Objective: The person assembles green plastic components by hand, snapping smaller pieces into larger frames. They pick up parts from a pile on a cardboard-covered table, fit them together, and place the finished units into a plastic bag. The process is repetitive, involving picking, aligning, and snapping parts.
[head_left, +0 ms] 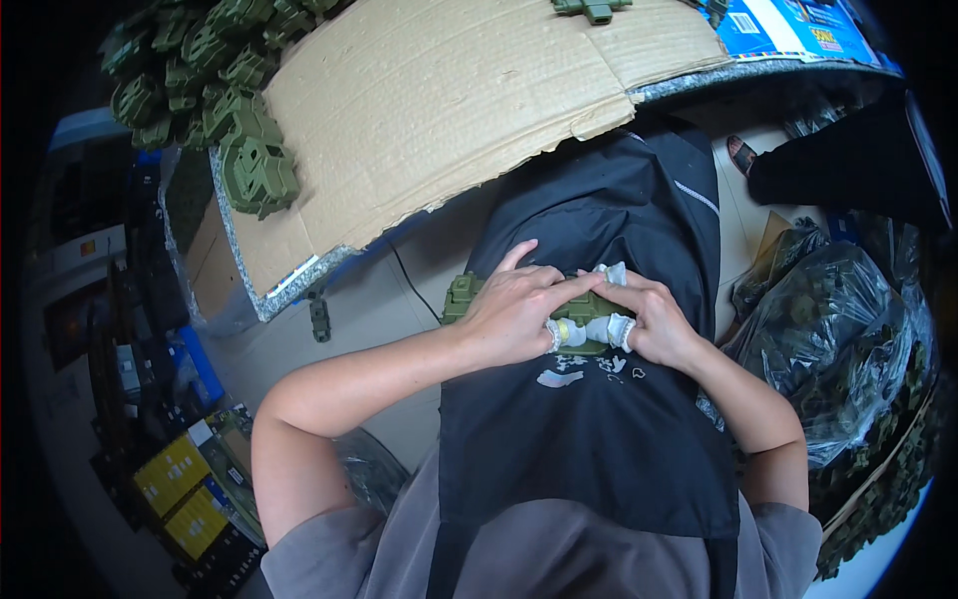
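Observation:
Both of my hands press together on a green plastic toy part [465,297] held over my lap, against a black apron [599,439]. My left hand [511,311] covers most of the part, fingers curled over its top. My right hand [651,317] grips its right end. White tape wraps several fingertips of both hands. Only the part's left end and a sliver between the hands show.
A table edge covered with a brown cardboard sheet [439,110] lies ahead. A heap of similar green plastic parts [215,90] sits at its left, one more green part [593,9] at its far edge. Clear bags of green parts [828,349] stand at right. Yellow boxes [185,489] lie lower left.

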### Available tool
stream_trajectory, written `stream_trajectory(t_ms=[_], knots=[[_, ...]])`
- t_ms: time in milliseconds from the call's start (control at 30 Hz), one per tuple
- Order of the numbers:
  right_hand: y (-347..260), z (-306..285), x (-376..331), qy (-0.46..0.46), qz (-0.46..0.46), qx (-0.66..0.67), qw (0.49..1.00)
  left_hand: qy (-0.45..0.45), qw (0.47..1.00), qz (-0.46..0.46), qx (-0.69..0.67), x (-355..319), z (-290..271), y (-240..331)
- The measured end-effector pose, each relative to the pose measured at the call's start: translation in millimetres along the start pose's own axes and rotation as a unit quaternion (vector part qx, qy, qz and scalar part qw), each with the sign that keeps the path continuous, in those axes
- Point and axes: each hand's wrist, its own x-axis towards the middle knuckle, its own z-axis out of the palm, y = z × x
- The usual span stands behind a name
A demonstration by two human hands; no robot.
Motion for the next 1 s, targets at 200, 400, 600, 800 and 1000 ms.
stream_trajectory(t_ms=[200,400,600,800,1000], knots=[[-22,-2,2,0.017,-0.002,0.002,1.000,-0.015,0.998,-0.033,-0.054,-2,-6,-2],[0,0,11,-0.020,0.005,0.044,0.999,-0.046,0.998,-0.045,-0.021,-1,-8,-3],[-5,-13,12,-0.063,0.022,-0.012,0.998,-0.056,0.997,-0.047,-0.005,1,-17,-7],[-24,2,20,0.003,0.044,-0.057,0.997,-0.082,0.991,-0.068,-0.076,8,-18,-7],[0,-20,26,-0.099,0.008,0.025,0.995,-0.039,0.997,-0.041,-0.052,5,-12,-9]])
